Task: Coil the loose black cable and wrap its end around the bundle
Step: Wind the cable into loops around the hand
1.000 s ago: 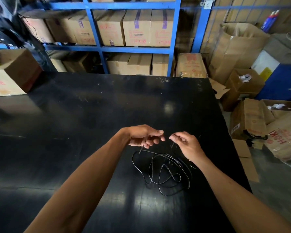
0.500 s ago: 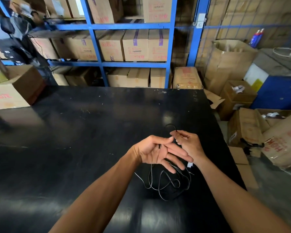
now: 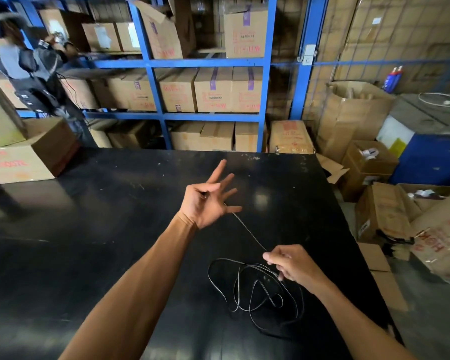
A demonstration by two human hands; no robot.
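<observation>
Head view: our thin black cable [image 3: 255,297] lies tangled near the black table's [image 3: 89,229] right edge. Our left hand [image 3: 205,201] thumb pins one end, fingers splayed. Our right hand [image 3: 289,263] pinches the taut strand.

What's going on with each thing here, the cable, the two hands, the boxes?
Cable: mostly a loose tangle on the table, one strand stretched taut between the hands.
Left hand: raised, fingers spread, thumb pinning the cable end.
Right hand: pinching the cable just above the tangle.
Box: top open.

Black table [image 3: 115,242]; blue shelving [image 3: 151,63] w/ cardboard boxes [image 3: 213,89] behind.
</observation>
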